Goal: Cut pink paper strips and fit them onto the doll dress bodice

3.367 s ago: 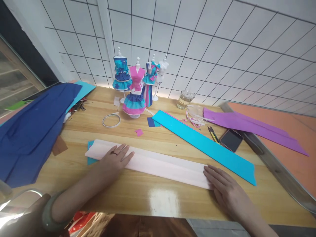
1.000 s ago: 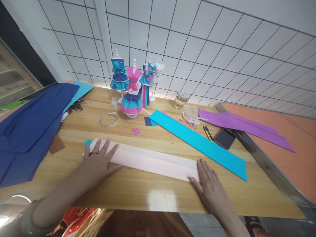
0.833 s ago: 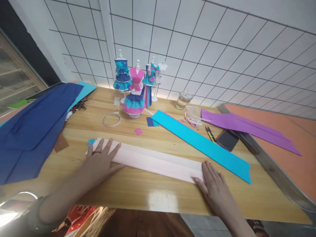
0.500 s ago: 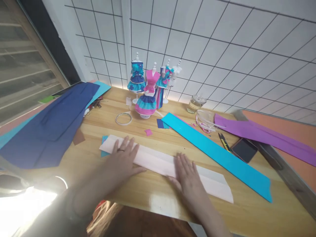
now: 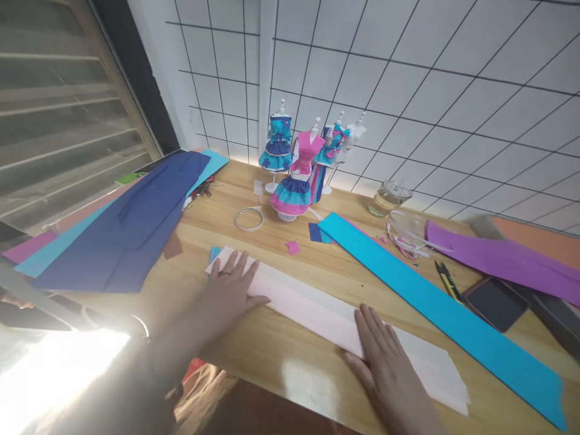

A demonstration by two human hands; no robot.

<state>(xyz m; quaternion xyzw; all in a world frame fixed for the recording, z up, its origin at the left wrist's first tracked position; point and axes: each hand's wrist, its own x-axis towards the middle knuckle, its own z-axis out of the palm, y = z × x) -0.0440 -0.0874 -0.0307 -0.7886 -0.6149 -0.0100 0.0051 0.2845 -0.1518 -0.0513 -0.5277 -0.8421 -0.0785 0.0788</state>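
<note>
A long folded strip of pale pink crepe paper (image 5: 312,305) lies slantwise on the wooden table before me. Flat on its left end rests my left hand (image 5: 233,287), a ring on one finger, fingers spread and thumb out to the side. Further along, toward the strip's right end, my right hand (image 5: 383,344) lies on the paper with its fingers stretched out. A bit of blue paper (image 5: 214,252) sticks out from under the left end. Beyond the pink strip, a folded bright blue strip (image 5: 426,296) runs down to the right.
Mini dress forms in paper dresses (image 5: 296,181) stand at the back. Around them are a hoop (image 5: 248,219), pink scrap (image 5: 292,247) and glass jar (image 5: 389,198). Right: a yellow-black snipper (image 5: 448,281), phone (image 5: 497,302), purple paper (image 5: 493,258). Left: dark blue sheets (image 5: 131,223).
My right hand has slid along the pink strip toward its right end, away from my left hand. The left hand stays at the left end. The camera view has shifted left.
</note>
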